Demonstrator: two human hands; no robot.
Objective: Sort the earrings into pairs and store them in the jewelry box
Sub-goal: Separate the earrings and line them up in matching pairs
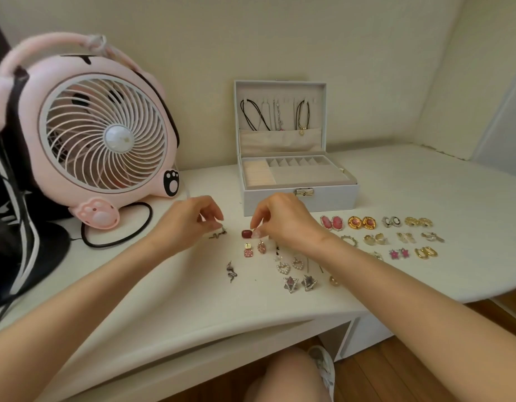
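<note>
Worked at a white desk top (396, 198) set into a corner of cream walls, with brown wooden floor (396, 372) showing below its front edge. Had a pink cat-shaped desk fan with a white grille (103, 134) at the back left, its black cable (117, 224) looped on the desk in front of it. Had the pale grey jewelry box (300, 198) at the back centre, lid upright and open, with dark cord and thin chain necklaces (275, 114) hung inside the lid.

Saw bare desk to the right of the box and along the near edge, which curved away toward the right. Saw pairs laid in rows right of the hands, among them pink oval earrings (331, 222), round gold earrings with pink centres (362, 222), pink star earrings (399, 253) and plain gold hoops (425, 252). Saw looser pieces nearer the middle: pearl heart earrings (283, 268), silver triangle earrings (299, 282) and a lone silver snake earring (231, 272).

Held both hands low, just in front of the box, near each other but apart. With the left hand (190, 219), fingers curled down, pinched the top of a second silver snake-shaped earring (217, 235). With the right hand (283, 219), pinched between thumb and forefinger the edge of a dark red rectangular stone earring (247, 234), which sat between the two hands.
</note>
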